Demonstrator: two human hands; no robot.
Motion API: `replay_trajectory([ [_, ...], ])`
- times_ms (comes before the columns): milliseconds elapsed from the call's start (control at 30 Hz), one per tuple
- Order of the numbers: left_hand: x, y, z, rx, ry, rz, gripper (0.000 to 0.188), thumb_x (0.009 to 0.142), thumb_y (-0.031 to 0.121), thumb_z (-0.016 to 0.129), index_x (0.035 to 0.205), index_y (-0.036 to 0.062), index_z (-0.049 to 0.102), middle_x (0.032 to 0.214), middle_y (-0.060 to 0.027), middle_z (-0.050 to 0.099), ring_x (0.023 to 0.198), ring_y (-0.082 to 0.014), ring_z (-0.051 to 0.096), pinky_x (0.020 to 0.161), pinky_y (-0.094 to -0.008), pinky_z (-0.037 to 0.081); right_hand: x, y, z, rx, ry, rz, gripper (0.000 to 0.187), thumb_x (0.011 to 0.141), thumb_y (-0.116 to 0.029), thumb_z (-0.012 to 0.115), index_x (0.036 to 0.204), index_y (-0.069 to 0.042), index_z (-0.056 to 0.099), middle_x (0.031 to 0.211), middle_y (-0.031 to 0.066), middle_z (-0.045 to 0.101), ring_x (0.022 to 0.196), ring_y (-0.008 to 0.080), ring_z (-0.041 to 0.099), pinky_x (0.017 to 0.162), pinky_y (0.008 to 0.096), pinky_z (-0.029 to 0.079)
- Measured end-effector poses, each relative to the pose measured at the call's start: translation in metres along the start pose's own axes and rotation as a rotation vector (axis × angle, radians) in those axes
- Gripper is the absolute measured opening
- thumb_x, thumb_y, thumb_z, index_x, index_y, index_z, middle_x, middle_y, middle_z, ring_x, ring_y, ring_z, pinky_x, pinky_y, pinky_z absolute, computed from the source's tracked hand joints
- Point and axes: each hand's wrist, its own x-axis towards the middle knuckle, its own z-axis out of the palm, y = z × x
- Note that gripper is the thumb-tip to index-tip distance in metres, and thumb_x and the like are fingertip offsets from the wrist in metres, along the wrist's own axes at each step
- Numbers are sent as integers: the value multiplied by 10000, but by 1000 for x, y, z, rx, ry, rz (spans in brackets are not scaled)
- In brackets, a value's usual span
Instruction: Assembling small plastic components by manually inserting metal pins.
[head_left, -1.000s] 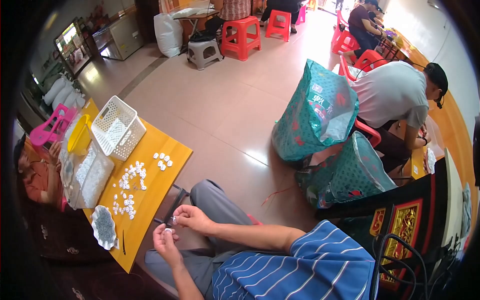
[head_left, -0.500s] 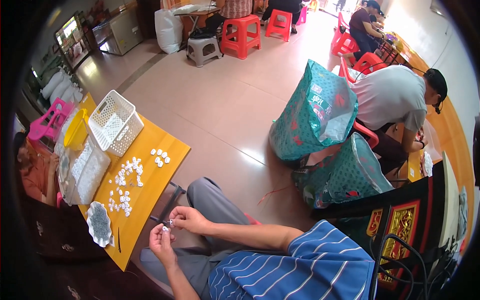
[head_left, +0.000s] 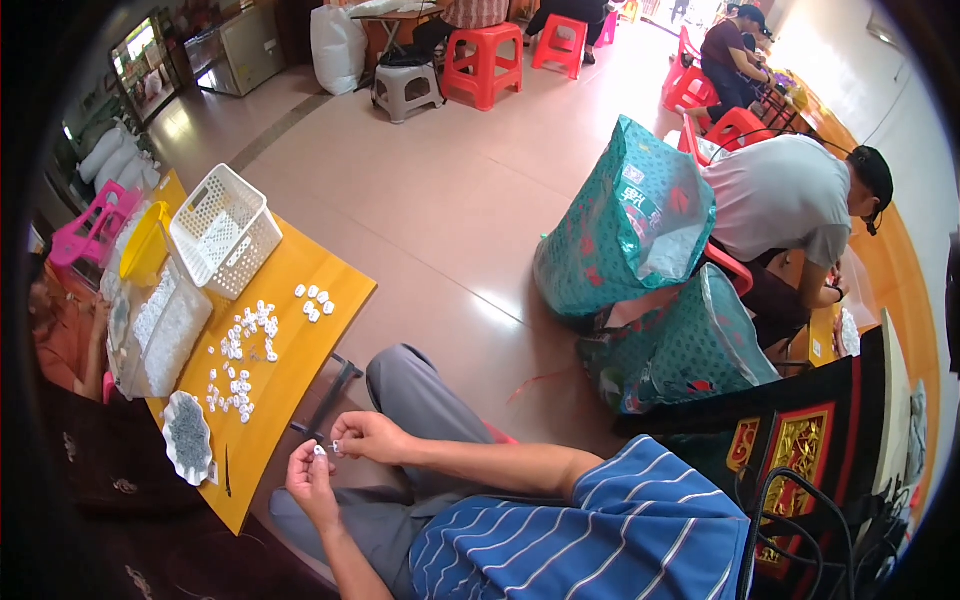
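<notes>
Above my lap, past the yellow table's near right edge, my two hands almost meet. My left hand (head_left: 310, 482) pinches a small white plastic piece (head_left: 320, 451) between thumb and fingertips. Close against it, the fingers of my right hand (head_left: 372, 437) are pressed together on something tiny and pale that I cannot make out. Similar small white pieces (head_left: 243, 386) lie scattered on the yellow table (head_left: 316, 262). A white scalloped dish (head_left: 173, 455) of small grey parts stands at the table's near end, with a thin dark tool (head_left: 228, 470) beside it.
A white perforated basket (head_left: 258, 262), a yellow bowl (head_left: 140, 258) and a clear bag of white pieces (head_left: 182, 345) crowd the table's far left; a person sits behind. Teal sacks (head_left: 590, 250) stand right, near a person in grey (head_left: 780, 190). Red stools (head_left: 484, 70) stand farther back.
The view has shifted slightly, and both hands appear a little farther left. They remain close together, still pinching; the pieces on the table look unchanged.
</notes>
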Motion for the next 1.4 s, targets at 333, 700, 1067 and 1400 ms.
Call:
replay_trajectory([
  [333, -1, 14, 9, 74, -54, -5, 244, 1002, 98, 647, 1227, 18, 695, 1002, -5, 706, 809, -60, 627, 732, -220, 523, -9, -17, -11, -154, -18, 52, 118, 943, -56, 684, 1057, -27, 683, 881, 34, 718, 765, 100, 659, 692, 268, 550],
  [700, -12, 18, 1, 73, -78, -10, 236, 1003, 95, 675, 1225, 20, 700, 953, 21, 700, 756, -45, 606, 691, -209, 513, -12, -19, -2, -121, -53, 139, 145, 959, -105, 668, 1075, -17, 668, 903, 24, 715, 797, 83, 638, 717, 251, 513],
  [1067, -12, 19, 2, 60, -81, 5, 239, 997, 73, 676, 1226, 11, 696, 946, 14, 700, 774, -46, 606, 700, -208, 517, -12, -20, -1, -159, -25, 109, 153, 930, -114, 701, 1053, -26, 679, 881, 14, 714, 779, 89, 646, 717, 258, 520],
  [1400, -11, 18, 3, 106, -75, 37, 233, 995, 65, 677, 1221, 15, 700, 942, 17, 698, 774, -44, 605, 694, -201, 513, -10, -12, -4, -181, -14, 68, 155, 929, -127, 706, 1048, -28, 689, 878, 14, 728, 794, 83, 656, 730, 254, 524],
])
